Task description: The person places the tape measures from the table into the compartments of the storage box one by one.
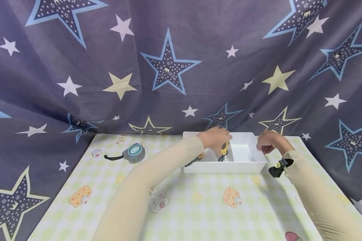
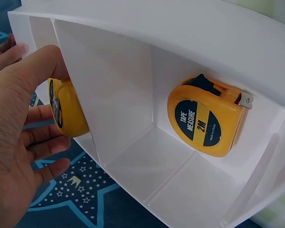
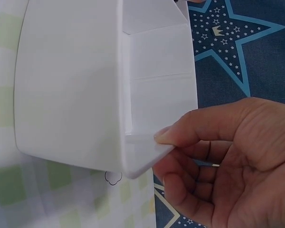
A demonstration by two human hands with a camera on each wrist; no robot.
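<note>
A white divided box (image 1: 226,168) stands at the back of the table. My left hand (image 1: 215,137) reaches over its middle compartment and holds a yellow tape measure (image 2: 69,111) between thumb and fingers, beside a divider wall. Part of that tape measure is hidden behind the divider in the left wrist view. A second yellow tape measure (image 2: 204,121), marked 2M, lies in the left compartment with its metal hook showing. My right hand (image 3: 237,147) pinches the rim at the box's right end, thumb inside and fingers outside. The right compartment holds nothing.
A grey and teal tape measure (image 1: 134,153) with a black strap lies on the table left of the box. A dark star-patterned curtain (image 1: 169,110) hangs right behind the box. The tablecloth (image 1: 196,214) is green checked.
</note>
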